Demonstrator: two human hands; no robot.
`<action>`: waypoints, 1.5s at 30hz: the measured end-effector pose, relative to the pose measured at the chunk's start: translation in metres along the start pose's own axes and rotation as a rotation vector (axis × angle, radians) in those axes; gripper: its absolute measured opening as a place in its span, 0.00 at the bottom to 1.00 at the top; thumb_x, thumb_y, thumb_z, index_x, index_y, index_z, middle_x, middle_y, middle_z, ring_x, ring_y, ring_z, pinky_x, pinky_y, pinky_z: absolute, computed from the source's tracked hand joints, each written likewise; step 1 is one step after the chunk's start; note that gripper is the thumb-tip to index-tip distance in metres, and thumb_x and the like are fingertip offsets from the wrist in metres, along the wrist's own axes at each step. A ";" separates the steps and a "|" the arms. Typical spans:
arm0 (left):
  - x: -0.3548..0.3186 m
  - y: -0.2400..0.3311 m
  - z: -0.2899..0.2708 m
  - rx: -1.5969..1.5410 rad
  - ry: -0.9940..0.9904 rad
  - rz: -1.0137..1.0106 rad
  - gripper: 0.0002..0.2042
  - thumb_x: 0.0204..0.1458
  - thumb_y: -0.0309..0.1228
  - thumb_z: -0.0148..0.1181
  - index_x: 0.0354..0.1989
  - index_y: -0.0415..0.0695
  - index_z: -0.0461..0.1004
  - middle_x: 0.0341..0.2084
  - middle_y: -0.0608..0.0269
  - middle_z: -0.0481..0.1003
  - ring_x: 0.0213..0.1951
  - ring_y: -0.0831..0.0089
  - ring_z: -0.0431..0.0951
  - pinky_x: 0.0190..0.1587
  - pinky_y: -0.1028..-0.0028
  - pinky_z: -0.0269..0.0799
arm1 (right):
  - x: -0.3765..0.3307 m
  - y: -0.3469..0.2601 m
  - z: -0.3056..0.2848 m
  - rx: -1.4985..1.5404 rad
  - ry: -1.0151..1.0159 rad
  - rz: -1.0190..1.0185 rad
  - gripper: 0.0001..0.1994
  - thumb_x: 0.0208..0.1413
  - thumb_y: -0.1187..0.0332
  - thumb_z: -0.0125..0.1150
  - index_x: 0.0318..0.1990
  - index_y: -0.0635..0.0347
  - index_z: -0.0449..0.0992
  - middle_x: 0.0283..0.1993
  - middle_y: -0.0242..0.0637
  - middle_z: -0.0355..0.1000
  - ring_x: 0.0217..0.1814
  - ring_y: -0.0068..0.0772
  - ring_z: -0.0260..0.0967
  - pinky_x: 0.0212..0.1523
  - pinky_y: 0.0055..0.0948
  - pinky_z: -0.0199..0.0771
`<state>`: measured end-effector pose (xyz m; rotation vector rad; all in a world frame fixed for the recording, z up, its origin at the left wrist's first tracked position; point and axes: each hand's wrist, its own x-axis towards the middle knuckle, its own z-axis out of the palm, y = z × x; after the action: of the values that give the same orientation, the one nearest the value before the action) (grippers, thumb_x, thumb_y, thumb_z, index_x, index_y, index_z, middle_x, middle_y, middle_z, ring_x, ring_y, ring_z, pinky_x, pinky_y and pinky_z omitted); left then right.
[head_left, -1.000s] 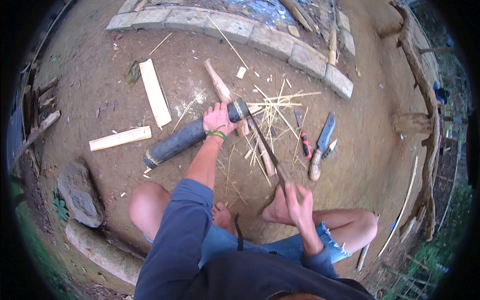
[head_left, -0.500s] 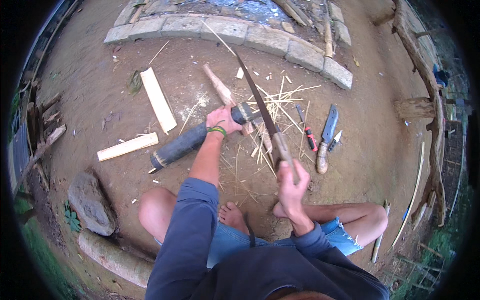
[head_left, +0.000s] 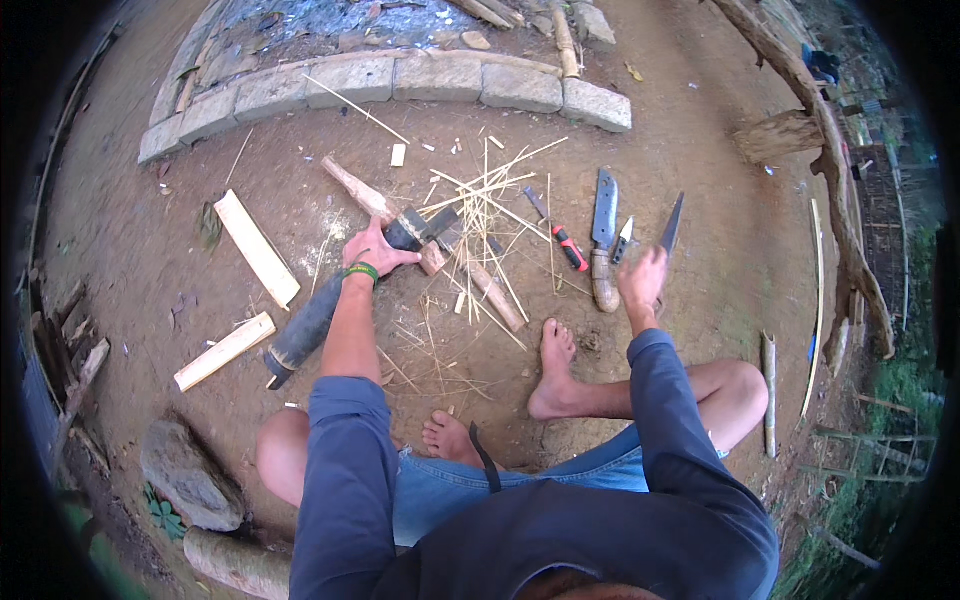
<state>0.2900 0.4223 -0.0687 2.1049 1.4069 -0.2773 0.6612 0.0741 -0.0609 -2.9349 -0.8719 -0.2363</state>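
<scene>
A thick, dark bamboo tube (head_left: 317,315) lies slanted on the ground, its upper end across a short wooden log (head_left: 358,188). My left hand (head_left: 375,248) grips the tube near that end, thumb stretched out to the right. Over on the right, my right hand (head_left: 643,280) is closed round the handle of a handsaw (head_left: 674,222), its narrow dark blade pointing up and away. Just left of that hand lie a machete (head_left: 604,225), a small knife (head_left: 624,240) and a red-and-black handled tool (head_left: 569,248).
Thin bamboo sticks (head_left: 490,200) lie scattered beside the tube. Two split bamboo pieces, one a long pale strip (head_left: 257,250), lie to the left. A stone block border (head_left: 435,80) curves across the far side. A large rock (head_left: 190,475) sits at lower left.
My right hand has swung the saw from beside the tube out to the right, past the machete. My left hand stays on the tube. The view has shifted, with ground objects appearing further left.
</scene>
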 end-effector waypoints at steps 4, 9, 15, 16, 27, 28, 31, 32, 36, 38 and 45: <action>0.007 0.010 -0.011 -0.010 -0.102 0.016 0.52 0.22 0.61 0.78 0.61 0.45 0.72 0.53 0.48 0.78 0.56 0.52 0.78 0.60 0.59 0.71 | 0.003 -0.048 0.049 0.237 -0.251 -0.218 0.19 0.54 0.71 0.59 0.55 0.61 0.75 0.60 0.56 0.68 0.62 0.60 0.67 0.63 0.46 0.69; 0.012 -0.008 -0.014 -0.060 -0.129 0.023 0.54 0.25 0.60 0.78 0.66 0.44 0.70 0.56 0.47 0.77 0.59 0.55 0.76 0.63 0.61 0.69 | -0.012 -0.066 0.085 0.033 -0.245 0.387 0.27 0.54 0.64 0.60 0.62 0.59 0.67 0.60 0.56 0.68 0.63 0.58 0.67 0.62 0.51 0.70; 0.029 -0.007 -0.022 -0.215 -0.297 0.020 0.47 0.30 0.56 0.78 0.61 0.42 0.75 0.50 0.50 0.80 0.54 0.57 0.80 0.61 0.64 0.70 | -0.008 -0.023 0.086 0.172 -0.475 0.456 0.32 0.54 0.60 0.60 0.66 0.61 0.62 0.59 0.61 0.69 0.62 0.62 0.68 0.62 0.53 0.69; 0.033 -0.016 -0.014 -0.242 -0.275 0.032 0.43 0.32 0.55 0.78 0.57 0.41 0.78 0.47 0.53 0.82 0.51 0.59 0.81 0.59 0.65 0.71 | -0.009 -0.020 0.088 0.173 -0.466 0.440 0.32 0.54 0.59 0.60 0.66 0.60 0.62 0.59 0.61 0.69 0.62 0.62 0.68 0.61 0.53 0.69; -0.014 0.006 -0.001 -0.019 -0.087 -0.048 0.47 0.29 0.65 0.75 0.59 0.49 0.75 0.54 0.50 0.78 0.56 0.56 0.78 0.61 0.62 0.72 | -0.001 -0.009 0.101 0.215 -0.535 0.357 0.33 0.56 0.53 0.61 0.64 0.65 0.66 0.62 0.64 0.67 0.65 0.63 0.67 0.64 0.50 0.68; -0.025 0.013 0.006 0.009 0.032 0.018 0.48 0.29 0.66 0.74 0.60 0.50 0.74 0.54 0.51 0.77 0.56 0.56 0.78 0.61 0.61 0.72 | 0.009 -0.004 0.111 0.177 -0.556 0.360 0.31 0.54 0.54 0.61 0.61 0.66 0.68 0.59 0.65 0.70 0.63 0.62 0.69 0.64 0.49 0.69; -0.045 0.011 0.030 0.102 0.196 0.031 0.46 0.32 0.66 0.72 0.60 0.51 0.70 0.53 0.56 0.75 0.58 0.59 0.74 0.60 0.60 0.69 | 0.030 0.009 0.143 0.119 -0.689 0.208 0.31 0.52 0.54 0.62 0.59 0.67 0.70 0.57 0.64 0.73 0.62 0.61 0.71 0.64 0.50 0.69; -0.052 0.023 0.030 0.126 0.223 0.004 0.45 0.33 0.65 0.72 0.60 0.51 0.70 0.52 0.56 0.75 0.58 0.59 0.73 0.61 0.59 0.68 | 0.036 0.025 0.148 0.086 -0.715 0.125 0.30 0.51 0.53 0.62 0.57 0.67 0.73 0.56 0.62 0.75 0.61 0.61 0.72 0.64 0.50 0.69; -0.053 0.037 0.038 0.162 0.315 -0.031 0.45 0.31 0.60 0.77 0.61 0.54 0.69 0.57 0.53 0.68 0.64 0.54 0.65 0.71 0.36 0.44 | 0.024 0.041 0.142 0.037 -0.620 0.108 0.35 0.51 0.46 0.62 0.59 0.68 0.74 0.56 0.61 0.75 0.63 0.60 0.71 0.64 0.50 0.68; -0.055 0.025 0.034 0.150 0.191 -0.145 0.47 0.28 0.58 0.79 0.61 0.56 0.69 0.61 0.53 0.66 0.67 0.52 0.62 0.70 0.35 0.45 | -0.017 0.009 0.120 0.012 -0.463 0.116 0.37 0.52 0.44 0.60 0.60 0.68 0.73 0.54 0.60 0.76 0.62 0.58 0.72 0.64 0.49 0.68; -0.023 -0.012 0.025 0.014 0.158 -0.091 0.48 0.23 0.57 0.81 0.59 0.54 0.69 0.59 0.53 0.69 0.66 0.54 0.64 0.69 0.42 0.53 | 0.059 0.018 -0.036 -0.006 -1.089 -0.509 0.30 0.58 0.49 0.61 0.63 0.58 0.72 0.52 0.55 0.78 0.55 0.50 0.76 0.56 0.43 0.74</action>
<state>0.2733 0.3933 -0.0824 2.1165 1.5990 -0.1599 0.7151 0.0864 -0.0163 -2.6185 -1.6585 1.4374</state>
